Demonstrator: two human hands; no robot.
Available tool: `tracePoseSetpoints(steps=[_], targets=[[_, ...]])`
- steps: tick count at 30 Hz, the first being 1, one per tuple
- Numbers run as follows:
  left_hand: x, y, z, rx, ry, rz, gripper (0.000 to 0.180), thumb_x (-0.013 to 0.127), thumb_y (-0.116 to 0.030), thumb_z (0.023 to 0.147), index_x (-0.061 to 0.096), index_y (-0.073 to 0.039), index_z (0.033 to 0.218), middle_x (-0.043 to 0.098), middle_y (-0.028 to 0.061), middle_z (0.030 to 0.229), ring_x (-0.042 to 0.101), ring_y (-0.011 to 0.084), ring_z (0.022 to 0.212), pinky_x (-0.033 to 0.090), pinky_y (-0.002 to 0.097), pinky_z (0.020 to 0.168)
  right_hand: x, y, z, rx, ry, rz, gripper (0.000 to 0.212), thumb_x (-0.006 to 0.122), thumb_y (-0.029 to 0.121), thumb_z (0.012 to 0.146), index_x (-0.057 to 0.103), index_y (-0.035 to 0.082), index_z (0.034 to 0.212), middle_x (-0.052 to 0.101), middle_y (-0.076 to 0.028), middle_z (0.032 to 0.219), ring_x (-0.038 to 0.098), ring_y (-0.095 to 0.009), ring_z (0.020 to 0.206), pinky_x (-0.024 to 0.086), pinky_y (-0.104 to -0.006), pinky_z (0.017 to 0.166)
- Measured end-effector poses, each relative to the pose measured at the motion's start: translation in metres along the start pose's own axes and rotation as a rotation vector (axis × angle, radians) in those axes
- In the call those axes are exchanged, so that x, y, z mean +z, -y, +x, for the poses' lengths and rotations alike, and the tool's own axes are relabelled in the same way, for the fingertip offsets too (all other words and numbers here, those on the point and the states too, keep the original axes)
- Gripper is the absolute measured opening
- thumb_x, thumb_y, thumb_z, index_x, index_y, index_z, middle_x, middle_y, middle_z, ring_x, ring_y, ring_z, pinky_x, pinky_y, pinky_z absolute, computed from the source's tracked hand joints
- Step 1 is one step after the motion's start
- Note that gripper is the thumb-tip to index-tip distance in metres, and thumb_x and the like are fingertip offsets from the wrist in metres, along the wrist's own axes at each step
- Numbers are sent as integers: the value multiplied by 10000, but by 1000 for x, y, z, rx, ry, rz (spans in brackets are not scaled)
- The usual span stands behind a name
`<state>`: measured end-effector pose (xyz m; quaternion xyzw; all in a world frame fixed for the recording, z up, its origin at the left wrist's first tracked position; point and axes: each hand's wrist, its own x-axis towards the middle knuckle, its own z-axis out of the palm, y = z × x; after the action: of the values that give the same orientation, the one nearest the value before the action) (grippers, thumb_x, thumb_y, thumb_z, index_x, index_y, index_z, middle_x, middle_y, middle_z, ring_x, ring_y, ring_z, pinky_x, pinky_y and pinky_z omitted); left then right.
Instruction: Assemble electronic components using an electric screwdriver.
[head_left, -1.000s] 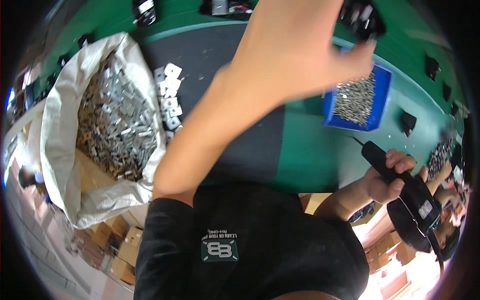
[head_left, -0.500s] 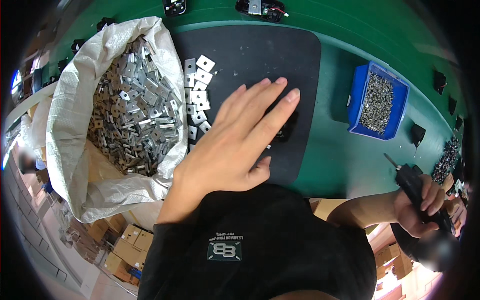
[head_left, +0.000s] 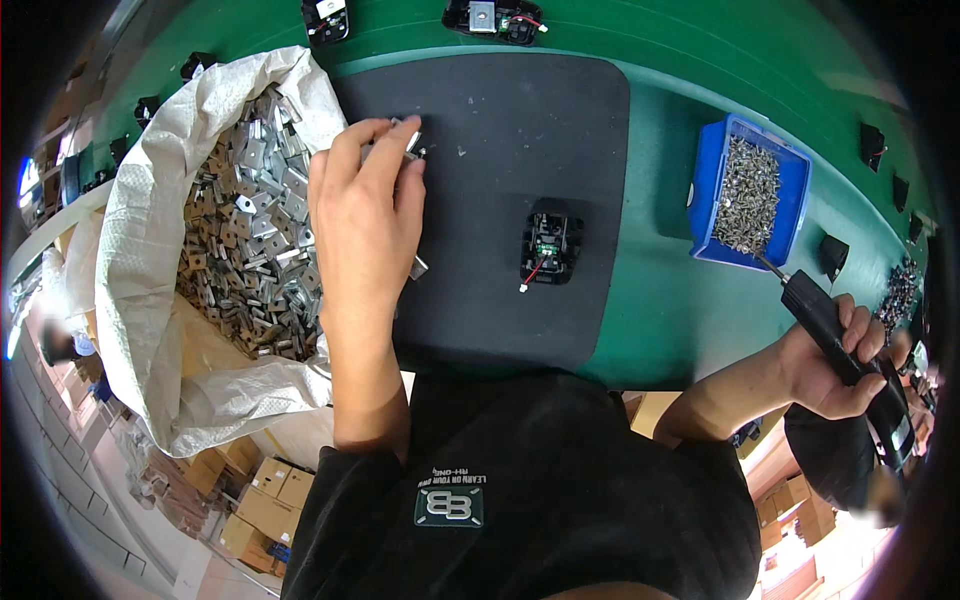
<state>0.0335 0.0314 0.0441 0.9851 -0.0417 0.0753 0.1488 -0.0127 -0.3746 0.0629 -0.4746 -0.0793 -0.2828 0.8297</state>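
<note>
My left hand (head_left: 365, 215) is at the left edge of the black mat (head_left: 480, 320), its fingers bent and closed on a small square metal plate (head_left: 413, 140). It covers most of the loose plates there. In my right hand (head_left: 835, 360) is a black electric screwdriver (head_left: 825, 315), its bit reaching the near wall of a blue bin (head_left: 702, 215) of small screws (head_left: 748, 195). A black plastic housing (head_left: 550, 248) with a green circuit board and a red-and-black wire lies on the mat, touched by neither hand.
Left of the mat stands a white woven sack (head_left: 145, 270) full of metal plates (head_left: 265, 215). More black housings (head_left: 493, 20) lie along the far green surface. Small black parts (head_left: 833, 256) sit at the right. Another person (head_left: 845, 450) is partly visible at lower right.
My left hand has moved left from over the housing to the loose plates, closing its fingers and uncovering the housing. My right hand has raised the screwdriver's bit to the screw bin.
</note>
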Motion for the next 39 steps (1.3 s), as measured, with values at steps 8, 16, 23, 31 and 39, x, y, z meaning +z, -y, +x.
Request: tracePoseSetpoints(steps=[8,16,23,31,39], targets=[[11,1,-1,-18,-30,-7,151,728,-45,759,690,-48,905,638,91,947,592,298,852,474,393,788,15,12,-1,-22,-34,21,432,691,305,814,540,126,1177,561,-16,878,495,-111,707,349,-297,743],[0,-35,-9,-165,47,-437,106,682,3,782,658,-29,880,712,41,812,550,102,567,459,236,552,49,4,-6,99,4,229,450,723,263,804,548,134,1198,530,18,823,497,-100,697,367,-281,743],[-1,-88,-29,81,238,-1194,226,684,84,699,658,-4,906,658,100,804,556,105,604,431,212,528,92,-5,-24,184,-8,317,460,799,172,722,560,105,1109,563,53,745,553,-73,632,454,-246,703],[7,-105,-43,-6,640,-1621,145,638,42,871,607,24,1011,607,134,935,542,109,731,433,214,632,97,4,-26,3,16,473,442,832,157,727,564,101,1074,653,32,712,654,-89,631,552,-220,666],[16,-107,-54,-176,627,-1892,180,600,92,893,621,43,1064,606,128,1044,536,78,769,411,199,649,100,-6,-30,-116,-16,587,426,834,167,737,554,90,1050,660,-1,729,671,-130,643,585,-264,688]])
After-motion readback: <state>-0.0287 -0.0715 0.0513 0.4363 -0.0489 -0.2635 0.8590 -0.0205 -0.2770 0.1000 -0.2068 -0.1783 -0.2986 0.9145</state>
